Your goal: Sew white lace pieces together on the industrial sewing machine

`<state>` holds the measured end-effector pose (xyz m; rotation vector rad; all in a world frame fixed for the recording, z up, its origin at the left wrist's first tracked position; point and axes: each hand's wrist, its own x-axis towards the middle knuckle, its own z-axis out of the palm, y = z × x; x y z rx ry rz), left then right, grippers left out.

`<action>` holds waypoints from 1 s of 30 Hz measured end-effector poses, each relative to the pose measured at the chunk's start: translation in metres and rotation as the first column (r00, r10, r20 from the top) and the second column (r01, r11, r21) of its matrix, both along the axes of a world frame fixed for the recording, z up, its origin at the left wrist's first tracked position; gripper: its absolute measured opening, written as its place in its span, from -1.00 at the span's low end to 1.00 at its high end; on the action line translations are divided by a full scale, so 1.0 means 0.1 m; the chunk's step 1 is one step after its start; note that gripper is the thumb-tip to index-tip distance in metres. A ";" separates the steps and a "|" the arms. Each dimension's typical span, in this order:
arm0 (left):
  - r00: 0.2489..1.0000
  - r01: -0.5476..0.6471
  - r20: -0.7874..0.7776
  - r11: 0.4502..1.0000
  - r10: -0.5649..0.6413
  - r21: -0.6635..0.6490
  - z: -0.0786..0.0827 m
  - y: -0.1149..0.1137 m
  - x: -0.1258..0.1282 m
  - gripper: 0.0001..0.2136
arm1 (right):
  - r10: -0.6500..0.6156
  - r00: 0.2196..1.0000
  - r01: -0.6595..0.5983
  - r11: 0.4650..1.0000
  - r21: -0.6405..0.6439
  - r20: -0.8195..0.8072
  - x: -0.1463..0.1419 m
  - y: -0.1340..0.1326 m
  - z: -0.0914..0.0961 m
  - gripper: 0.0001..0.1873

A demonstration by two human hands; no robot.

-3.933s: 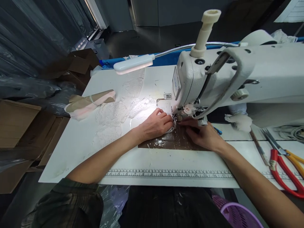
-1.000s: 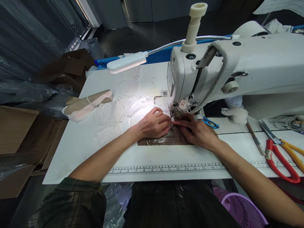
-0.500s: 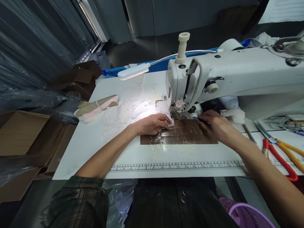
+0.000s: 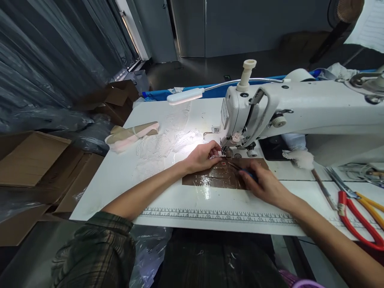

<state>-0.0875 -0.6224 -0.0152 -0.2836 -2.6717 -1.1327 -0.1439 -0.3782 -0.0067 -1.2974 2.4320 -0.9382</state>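
Observation:
A white sewing machine point(image 4: 288, 108) stands on a white table point(image 4: 120, 176), its lamp point(image 4: 186, 96) lighting white lace fabric point(image 4: 162, 144). My left hand point(image 4: 204, 156) pinches the edge of the lace beside the presser foot point(image 4: 228, 153). My right hand point(image 4: 264, 185) rests on the brown taped patch point(image 4: 210, 178) and grips small blue-handled thread snips point(image 4: 240, 170), their tips pointing at the lace near the needle.
A folded beige and pink bundle point(image 4: 132, 134) lies at the table's left. Red and yellow scissors point(image 4: 357, 212) and other tools sit at the right. A printed ruler point(image 4: 216, 217) runs along the front edge. Cardboard boxes point(image 4: 36, 160) stand on the floor left.
My right hand left the presser foot, reached right to the blue snips, picked them up and brought them back toward the needle. The left hand stayed on the lace.

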 end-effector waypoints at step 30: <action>0.909 0.004 0.362 0.870 -0.209 0.494 0.02 -0.16 -0.16 -0.52 | -0.098 0.855 0.226 0.954 0.195 -0.509 -0.11 -0.60 -0.11 -0.61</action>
